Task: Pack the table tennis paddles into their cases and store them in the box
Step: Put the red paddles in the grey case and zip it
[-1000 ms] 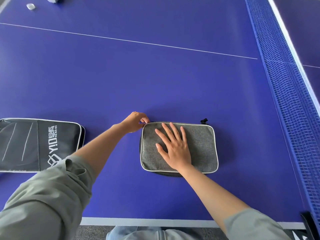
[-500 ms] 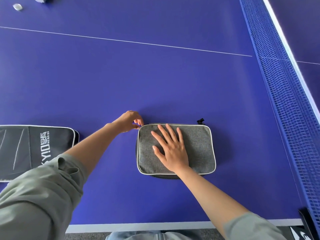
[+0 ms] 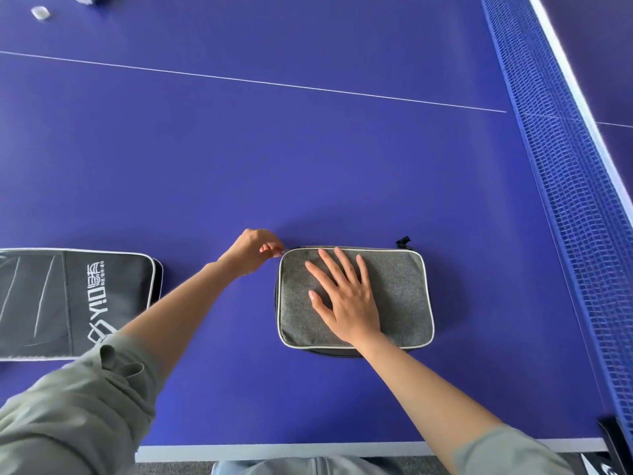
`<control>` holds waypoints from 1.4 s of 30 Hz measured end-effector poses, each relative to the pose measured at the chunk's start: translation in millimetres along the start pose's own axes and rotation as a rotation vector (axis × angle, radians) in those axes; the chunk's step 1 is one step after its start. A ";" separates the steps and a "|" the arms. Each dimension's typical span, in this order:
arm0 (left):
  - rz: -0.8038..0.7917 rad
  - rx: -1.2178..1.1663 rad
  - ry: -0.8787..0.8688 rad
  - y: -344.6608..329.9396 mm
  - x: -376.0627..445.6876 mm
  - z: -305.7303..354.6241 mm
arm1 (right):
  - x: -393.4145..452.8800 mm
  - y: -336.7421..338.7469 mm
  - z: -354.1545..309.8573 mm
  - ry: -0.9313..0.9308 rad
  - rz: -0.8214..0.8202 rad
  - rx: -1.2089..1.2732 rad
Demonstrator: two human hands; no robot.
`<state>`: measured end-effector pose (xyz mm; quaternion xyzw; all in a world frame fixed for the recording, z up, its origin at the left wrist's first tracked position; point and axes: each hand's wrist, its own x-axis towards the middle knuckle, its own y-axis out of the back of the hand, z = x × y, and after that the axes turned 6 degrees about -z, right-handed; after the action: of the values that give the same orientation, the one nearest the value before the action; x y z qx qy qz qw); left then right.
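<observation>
A grey fabric paddle case point(image 3: 400, 289) with white piping lies flat on the blue table tennis table point(image 3: 274, 159), near its front edge. My right hand point(image 3: 346, 296) rests flat on top of the case, fingers spread. My left hand point(image 3: 255, 250) pinches the zipper pull at the case's far left corner. A small black loop point(image 3: 403, 241) sticks out at its far right corner. A black paddle case point(image 3: 68, 303) with white lettering lies to the left, closed and apart from both hands. No paddle and no box are in view.
The blue net point(image 3: 565, 200) runs along the right side. Two small pale objects point(image 3: 41, 12) sit at the far left of the table. A white centre line crosses the table. The table's white front edge point(image 3: 274, 452) is just below my arms.
My left hand stays at the grey case's far left corner, pinching the zipper pull; my right hand remains flat on the case. The camera view shifts slightly.
</observation>
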<state>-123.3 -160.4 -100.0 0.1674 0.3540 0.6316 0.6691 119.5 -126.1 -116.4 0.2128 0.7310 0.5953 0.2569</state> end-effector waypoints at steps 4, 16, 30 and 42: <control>0.131 -0.017 0.006 -6.4 -22.1 3.4 | 0.0 -0.4 0.5 -0.001 -0.009 -0.007; 0.296 -0.132 0.276 -75.6 -107.9 27.8 | 0.5 2.5 -4.3 -0.041 -0.009 -0.021; 0.388 -0.192 0.275 -118.3 -160.9 61.8 | -7.4 7.0 -13.8 -0.044 0.041 -0.009; 0.375 -0.433 0.432 -118.6 -160.0 60.3 | -84.1 9.5 -66.2 -0.156 0.052 0.868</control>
<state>12.0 -318.5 -95.8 -0.0536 0.3085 0.8246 0.4711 143.3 -226.5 -86.3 0.3637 0.8860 0.2217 0.1831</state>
